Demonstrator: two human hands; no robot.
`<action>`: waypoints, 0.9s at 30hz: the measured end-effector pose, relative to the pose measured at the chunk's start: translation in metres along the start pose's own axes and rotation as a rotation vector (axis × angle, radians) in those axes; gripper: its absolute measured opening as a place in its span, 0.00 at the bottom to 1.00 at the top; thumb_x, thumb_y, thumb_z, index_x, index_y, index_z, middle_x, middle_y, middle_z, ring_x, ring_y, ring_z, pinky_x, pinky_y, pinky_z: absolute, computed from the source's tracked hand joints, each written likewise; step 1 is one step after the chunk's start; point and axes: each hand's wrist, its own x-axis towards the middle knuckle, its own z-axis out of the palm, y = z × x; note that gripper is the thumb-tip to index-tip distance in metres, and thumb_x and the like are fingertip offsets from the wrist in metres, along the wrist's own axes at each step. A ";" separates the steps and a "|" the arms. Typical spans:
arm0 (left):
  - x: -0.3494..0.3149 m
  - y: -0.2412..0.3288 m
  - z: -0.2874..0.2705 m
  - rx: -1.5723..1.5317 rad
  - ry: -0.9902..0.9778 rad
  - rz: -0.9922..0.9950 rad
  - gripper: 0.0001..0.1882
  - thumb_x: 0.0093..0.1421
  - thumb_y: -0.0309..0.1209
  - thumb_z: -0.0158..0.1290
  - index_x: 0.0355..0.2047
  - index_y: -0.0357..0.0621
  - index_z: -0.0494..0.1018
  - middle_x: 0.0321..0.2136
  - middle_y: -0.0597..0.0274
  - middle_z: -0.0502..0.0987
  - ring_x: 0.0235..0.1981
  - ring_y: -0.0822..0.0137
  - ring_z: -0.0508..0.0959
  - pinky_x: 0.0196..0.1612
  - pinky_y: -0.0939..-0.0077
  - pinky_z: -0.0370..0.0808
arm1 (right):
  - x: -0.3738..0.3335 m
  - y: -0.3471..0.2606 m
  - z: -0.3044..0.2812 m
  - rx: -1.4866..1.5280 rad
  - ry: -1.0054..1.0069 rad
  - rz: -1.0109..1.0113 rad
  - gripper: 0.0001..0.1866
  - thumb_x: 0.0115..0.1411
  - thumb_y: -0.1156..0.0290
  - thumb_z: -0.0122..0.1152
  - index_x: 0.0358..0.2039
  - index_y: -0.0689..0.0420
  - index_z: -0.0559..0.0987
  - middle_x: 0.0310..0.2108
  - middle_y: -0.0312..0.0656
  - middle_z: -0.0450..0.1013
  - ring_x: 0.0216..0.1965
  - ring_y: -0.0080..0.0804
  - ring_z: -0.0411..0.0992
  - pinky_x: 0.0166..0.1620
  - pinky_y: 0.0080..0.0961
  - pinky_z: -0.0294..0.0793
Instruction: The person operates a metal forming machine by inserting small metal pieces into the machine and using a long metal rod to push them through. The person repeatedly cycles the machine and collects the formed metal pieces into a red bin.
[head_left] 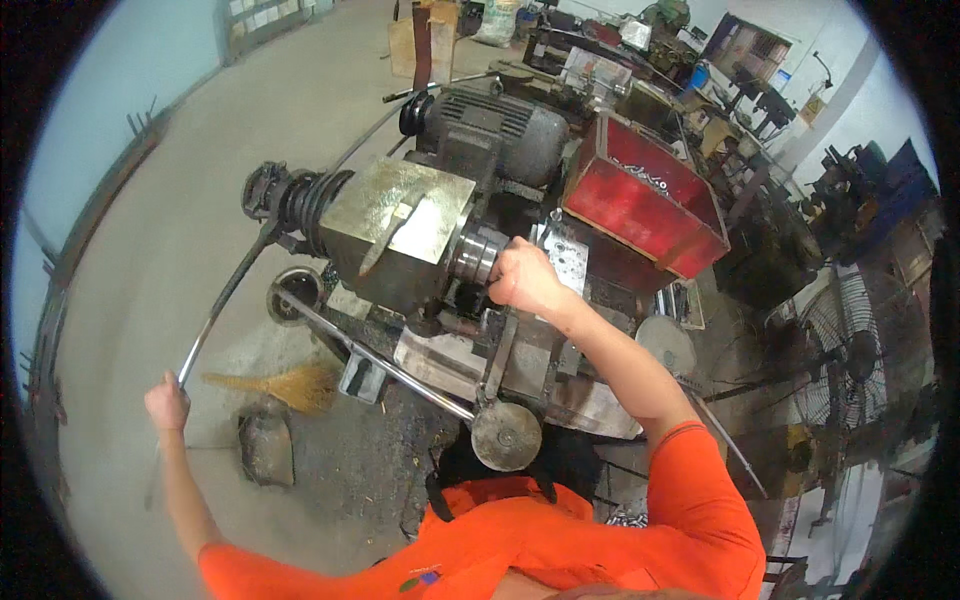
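Observation:
My left hand (168,403) is closed round the lower end of a long metal lever (214,318). That lever runs up to the black pulley end (300,200) of a small lathe's box-shaped headstock (350,235). With fingers curled in, my right hand (525,276) is at the front of the shiny round chuck (472,254). Whatever those fingers grip is hidden behind them. A narrow metal tool (388,240) lies on the headstock's top. Below, a second steel bar (385,370) slants toward a round metal disc (506,437) close to my body.
An electric motor (500,132) stands behind the headstock. To its right is a red open-topped box (640,205) with small metal pieces inside. A straw broom (290,386) and a dustpan (266,450) lie on the floor at left. A caged fan (842,330) stands at right.

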 end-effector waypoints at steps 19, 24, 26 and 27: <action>-0.048 0.333 0.076 -0.558 -0.457 0.329 0.23 0.47 0.39 0.58 0.42 0.40 0.72 0.36 0.45 0.76 0.42 0.50 0.76 0.45 0.60 0.72 | -0.266 0.075 -0.073 0.115 0.345 0.173 0.22 0.33 0.70 0.59 0.35 0.58 0.79 0.46 0.49 0.70 0.44 0.49 0.67 0.46 0.37 0.69; -0.004 0.308 0.072 -0.051 -0.325 0.714 0.14 0.50 0.35 0.51 0.38 0.49 0.75 0.33 0.56 0.78 0.35 0.55 0.78 0.39 0.57 0.73 | -0.393 0.140 -0.067 0.077 0.276 0.646 0.23 0.35 0.71 0.59 0.37 0.57 0.79 0.48 0.49 0.70 0.48 0.47 0.68 0.50 0.35 0.68; -0.002 0.304 0.073 -0.093 -0.386 0.633 0.14 0.50 0.36 0.53 0.38 0.50 0.75 0.33 0.56 0.78 0.35 0.54 0.78 0.38 0.57 0.74 | -0.423 0.151 -0.077 -0.052 0.185 0.844 0.27 0.36 0.71 0.60 0.42 0.56 0.77 0.49 0.49 0.70 0.50 0.46 0.67 0.52 0.34 0.67; -0.002 0.304 0.074 -0.117 -0.419 0.603 0.14 0.50 0.36 0.53 0.38 0.51 0.75 0.33 0.56 0.78 0.34 0.54 0.78 0.38 0.58 0.74 | -0.455 0.168 -0.069 -0.126 0.155 0.946 0.28 0.36 0.70 0.61 0.44 0.55 0.76 0.48 0.50 0.70 0.50 0.46 0.68 0.52 0.35 0.67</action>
